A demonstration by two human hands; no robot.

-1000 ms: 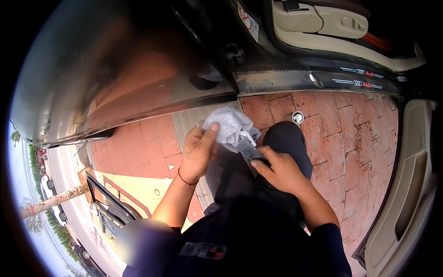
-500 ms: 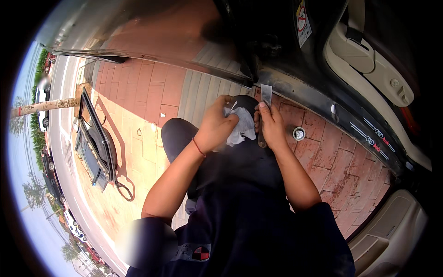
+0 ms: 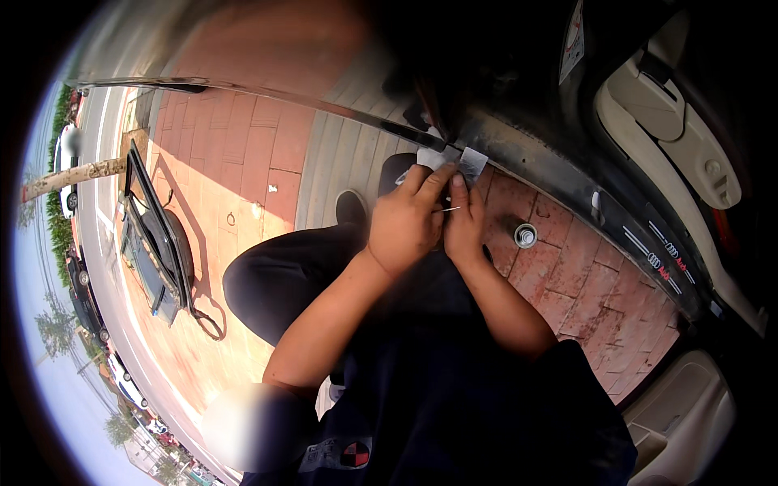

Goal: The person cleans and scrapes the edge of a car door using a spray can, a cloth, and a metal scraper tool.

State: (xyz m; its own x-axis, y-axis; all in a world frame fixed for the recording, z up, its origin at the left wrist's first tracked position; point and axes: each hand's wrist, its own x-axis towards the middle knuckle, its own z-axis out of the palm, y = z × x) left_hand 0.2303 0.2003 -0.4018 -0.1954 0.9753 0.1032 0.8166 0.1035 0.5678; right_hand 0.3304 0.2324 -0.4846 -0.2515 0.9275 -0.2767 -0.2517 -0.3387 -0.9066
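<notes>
My left hand [image 3: 405, 223] and my right hand [image 3: 465, 220] meet in front of my knees, just below the dark car's sill [image 3: 519, 154]. A crumpled white tissue [image 3: 429, 157] shows past the left hand's fingertips, and that hand is closed on it. A thin white stick [image 3: 448, 210] pokes out between the two hands. The right hand grips a flat metal scraper [image 3: 473, 162], its blade pointing up toward the sill; the handle is hidden in the fingers. The left fingers reach over to the blade's side.
A spray can [image 3: 525, 236] stands on the red paving right of my hands. The open car door's lower edge [image 3: 267, 97] runs above. A black window frame with glass [image 3: 162, 235] leans by a tree trunk [image 3: 81, 176] at left. Beige interior trim [image 3: 681, 405] is at lower right.
Both hands have moved up toward the sill and come together. The left hand has brought the tissue to the scraper blade. My left knee has swung out to the left.
</notes>
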